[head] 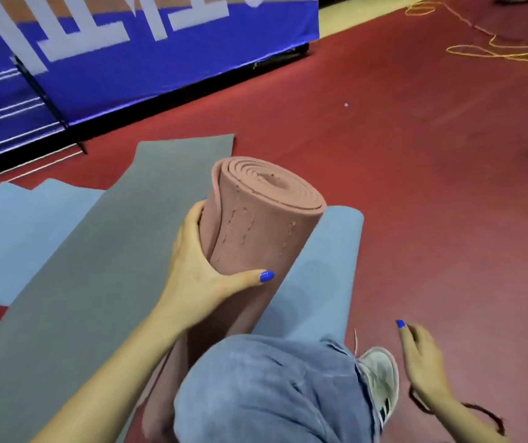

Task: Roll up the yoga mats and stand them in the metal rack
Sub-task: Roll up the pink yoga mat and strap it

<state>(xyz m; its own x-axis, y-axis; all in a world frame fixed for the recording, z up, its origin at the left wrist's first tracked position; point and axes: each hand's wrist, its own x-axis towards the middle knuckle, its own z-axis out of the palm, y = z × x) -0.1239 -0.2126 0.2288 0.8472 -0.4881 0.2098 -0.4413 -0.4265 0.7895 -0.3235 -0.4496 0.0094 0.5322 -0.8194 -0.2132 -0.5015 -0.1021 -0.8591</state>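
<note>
A rolled-up pink yoga mat points up toward me, its spiral end on top. My left hand grips it from the left side, thumb across the front. My right hand hangs free over the red floor at the lower right, fingers relaxed and holding nothing. A grey mat lies flat to the left. Under the roll lies a light blue mat, and another blue mat lies flat at the far left. No metal rack is in view.
A blue banner barrier on black metal feet runs along the back left. A yellow cord is coiled on the red floor at the far right. My knee in jeans and a white shoe fill the bottom centre.
</note>
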